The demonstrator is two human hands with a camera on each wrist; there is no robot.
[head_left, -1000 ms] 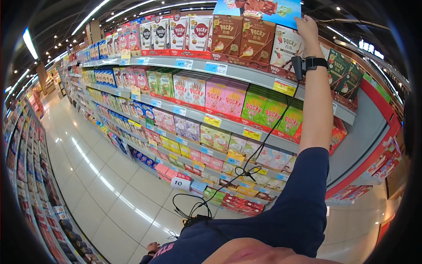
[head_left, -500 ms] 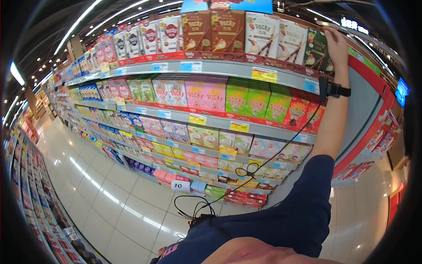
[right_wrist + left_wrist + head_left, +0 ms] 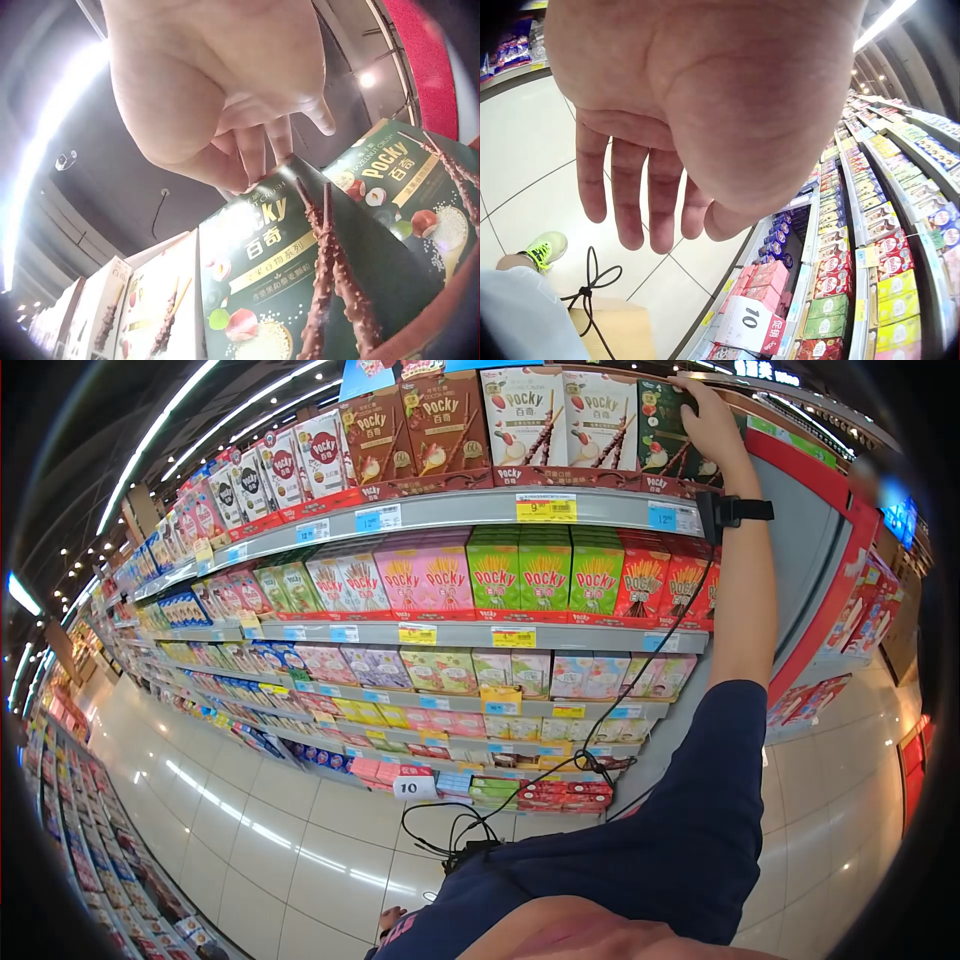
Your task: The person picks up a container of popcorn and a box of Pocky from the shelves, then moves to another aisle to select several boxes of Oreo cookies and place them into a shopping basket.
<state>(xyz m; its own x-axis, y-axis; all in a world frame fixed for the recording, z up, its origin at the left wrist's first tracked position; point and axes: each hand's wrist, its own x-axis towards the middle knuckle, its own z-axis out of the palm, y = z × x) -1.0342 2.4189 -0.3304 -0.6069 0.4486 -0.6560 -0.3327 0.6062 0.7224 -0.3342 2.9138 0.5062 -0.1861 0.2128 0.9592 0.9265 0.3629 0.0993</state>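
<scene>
At the right end of the top shelf, my right hand [image 3: 712, 428] is at a dark green Pocky box [image 3: 660, 445]. In the right wrist view the thumb and fingers of this hand [image 3: 214, 90] pinch the top edge of the green hazelnut Pocky box [image 3: 262, 274], which stands among its neighbours. A second green box [image 3: 409, 180] is beside it on the right, and white Pocky boxes [image 3: 154, 292] are on its left. My left hand [image 3: 705, 105] hangs low beside the body over the floor, fingers loose, holding nothing.
Shelves below carry rows of snack boxes, including green Pocky boxes [image 3: 545, 575]. A black cable [image 3: 640, 680] runs from the right wrist down to the waist. A red-edged grey end panel [image 3: 815, 610] borders the shelf on the right. Another stocked shelf [image 3: 80, 850] lines the aisle's left.
My right hand has gone from the blue sign above the shelf, rightward to the green Pocky box. The view has turned right and come closer to the shelf. My left hand stays low.
</scene>
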